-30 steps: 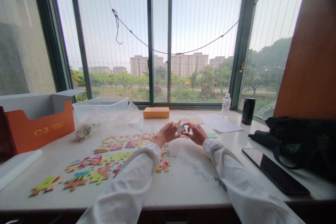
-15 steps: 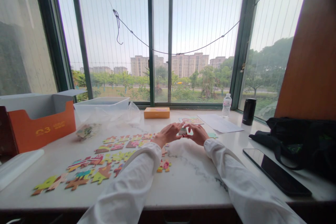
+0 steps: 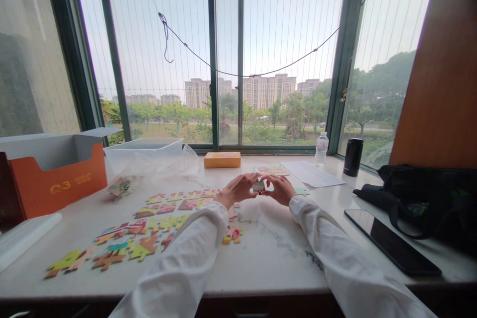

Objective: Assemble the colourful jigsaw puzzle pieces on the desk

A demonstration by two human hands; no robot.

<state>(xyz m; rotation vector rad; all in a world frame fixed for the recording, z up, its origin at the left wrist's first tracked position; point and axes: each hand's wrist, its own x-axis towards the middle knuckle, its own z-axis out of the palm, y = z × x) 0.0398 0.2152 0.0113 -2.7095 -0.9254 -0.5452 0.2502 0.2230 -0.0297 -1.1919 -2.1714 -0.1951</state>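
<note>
Over the middle of the table, my left hand and my right hand meet around a small puzzle piece. Both hands have their fingers curled onto its edges; the piece looks pale green with a dark and reddish bit at the bottom. Many colourful puzzle pieces lie in rough rows left of my hands, some hidden behind my left forearm. A pink and yellow piece rests nearer to me. Beyond my right hand, mint-green pieces show partly. Just behind my fingers lies a picture card.
An orange box, a clear plastic bin and a bagged bundle stand left. At the back are a small orange box, paper, a bottle and a black can. Right lie a phone and black bag.
My fingers have shifted slightly around the puzzle piece, and more of its face shows between them. The view has moved a little; the pieces on the table stay where they were.
</note>
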